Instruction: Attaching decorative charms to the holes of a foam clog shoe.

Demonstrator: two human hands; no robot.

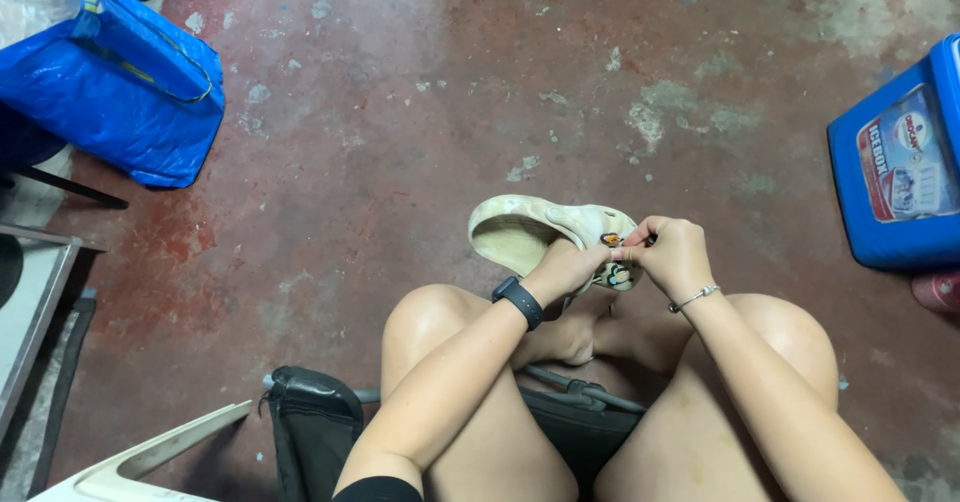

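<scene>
Clog [520, 232] in both hands, over worn red concrete floor [400, 142].

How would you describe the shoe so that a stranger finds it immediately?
Start from the worn red concrete floor, then look above the seated person's bare knees. Both hands hold a cream foam clog, the only shoe in view, with small colourful charms on its top.
</scene>
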